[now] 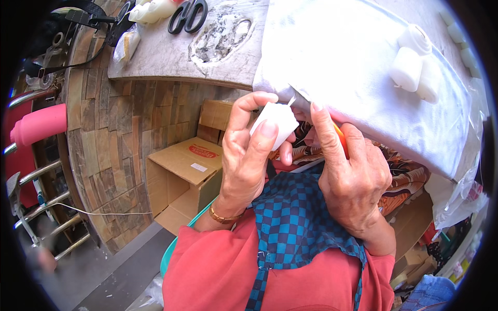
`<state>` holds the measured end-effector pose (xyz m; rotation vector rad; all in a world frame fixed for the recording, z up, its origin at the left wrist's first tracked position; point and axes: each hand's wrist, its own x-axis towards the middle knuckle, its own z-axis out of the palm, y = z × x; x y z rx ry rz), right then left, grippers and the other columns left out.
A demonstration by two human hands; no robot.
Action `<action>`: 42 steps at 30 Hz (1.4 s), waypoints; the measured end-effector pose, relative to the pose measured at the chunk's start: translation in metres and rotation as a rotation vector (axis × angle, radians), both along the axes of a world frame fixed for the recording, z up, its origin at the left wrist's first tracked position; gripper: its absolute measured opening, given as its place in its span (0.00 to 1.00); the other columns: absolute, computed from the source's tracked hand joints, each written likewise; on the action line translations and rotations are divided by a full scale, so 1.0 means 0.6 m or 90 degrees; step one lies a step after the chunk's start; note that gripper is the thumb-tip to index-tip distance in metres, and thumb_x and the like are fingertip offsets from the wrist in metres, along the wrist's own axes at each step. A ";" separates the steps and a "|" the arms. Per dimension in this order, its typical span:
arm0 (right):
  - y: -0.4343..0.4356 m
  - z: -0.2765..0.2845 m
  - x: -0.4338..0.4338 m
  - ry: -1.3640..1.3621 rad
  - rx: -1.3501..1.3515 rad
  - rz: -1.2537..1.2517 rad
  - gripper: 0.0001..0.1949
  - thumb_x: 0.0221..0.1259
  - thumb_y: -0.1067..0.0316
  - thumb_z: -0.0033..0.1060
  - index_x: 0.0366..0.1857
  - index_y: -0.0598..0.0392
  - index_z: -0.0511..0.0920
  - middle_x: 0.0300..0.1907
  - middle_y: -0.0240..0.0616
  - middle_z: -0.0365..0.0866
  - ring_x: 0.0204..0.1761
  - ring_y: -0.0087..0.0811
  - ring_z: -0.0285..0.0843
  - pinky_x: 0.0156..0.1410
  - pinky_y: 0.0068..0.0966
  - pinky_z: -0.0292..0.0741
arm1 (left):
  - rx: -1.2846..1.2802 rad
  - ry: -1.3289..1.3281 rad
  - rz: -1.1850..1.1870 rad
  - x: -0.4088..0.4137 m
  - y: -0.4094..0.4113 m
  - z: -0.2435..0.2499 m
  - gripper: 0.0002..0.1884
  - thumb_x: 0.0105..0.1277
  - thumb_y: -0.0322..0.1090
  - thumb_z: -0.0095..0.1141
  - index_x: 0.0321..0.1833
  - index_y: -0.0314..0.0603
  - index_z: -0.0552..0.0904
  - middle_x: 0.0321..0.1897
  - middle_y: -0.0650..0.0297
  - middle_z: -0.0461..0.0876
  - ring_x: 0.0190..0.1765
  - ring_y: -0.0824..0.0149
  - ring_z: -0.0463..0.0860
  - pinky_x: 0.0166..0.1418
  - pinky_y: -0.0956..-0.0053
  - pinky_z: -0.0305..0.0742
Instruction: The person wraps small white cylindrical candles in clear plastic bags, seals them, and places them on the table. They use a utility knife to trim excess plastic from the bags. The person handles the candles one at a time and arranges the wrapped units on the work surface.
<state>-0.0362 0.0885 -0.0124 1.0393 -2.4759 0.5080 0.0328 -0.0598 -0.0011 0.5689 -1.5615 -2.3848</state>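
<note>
My left hand (245,155) holds a small white candle (286,120) between thumb and fingers, its pale wick (291,101) sticking out at the top. In my right hand (350,175) is a small knife with an orange handle (341,137). My right index finger lies along the knife, and its thin blade (300,93) points up and left, close to the wick. Whether blade and wick touch, I cannot tell. Both hands are at the near edge of a white cloth (330,50) over the table. Three white candles (406,70) are grouped on the cloth's right side.
Black-handled scissors (188,15) and more white candles (153,11) lie on the worn tabletop (155,54). An open cardboard box (186,159) stands below, by the stone-patterned wall (109,128). At left, a metal rack (46,171) holds a pink container (41,124). Clear plastic (461,194) hangs at right.
</note>
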 end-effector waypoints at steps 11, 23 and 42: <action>0.007 0.000 -0.015 -0.081 -0.169 0.038 0.28 0.46 0.72 0.62 0.58 0.43 0.85 0.34 0.37 0.82 0.23 0.29 0.74 0.29 0.27 0.73 | 0.081 -0.007 0.009 -0.015 0.014 -0.008 0.22 0.81 0.52 0.37 0.64 0.42 0.65 0.37 0.51 0.80 0.20 0.71 0.75 0.24 0.81 0.73; -0.002 -0.001 -0.007 0.032 -0.021 0.043 0.27 0.47 0.63 0.62 0.57 0.38 0.86 0.37 0.40 0.82 0.27 0.28 0.75 0.29 0.26 0.72 | 0.166 0.001 0.069 -0.024 0.036 -0.013 0.20 0.83 0.51 0.33 0.64 0.45 0.59 0.36 0.54 0.79 0.22 0.70 0.78 0.24 0.80 0.74; 0.017 0.027 -0.014 -0.085 -0.043 0.082 0.26 0.46 0.76 0.65 0.56 0.46 0.86 0.37 0.42 0.84 0.29 0.31 0.79 0.32 0.26 0.75 | 0.366 0.021 -0.022 -0.008 0.014 -0.022 0.23 0.82 0.55 0.32 0.62 0.43 0.65 0.36 0.56 0.76 0.25 0.70 0.74 0.29 0.79 0.72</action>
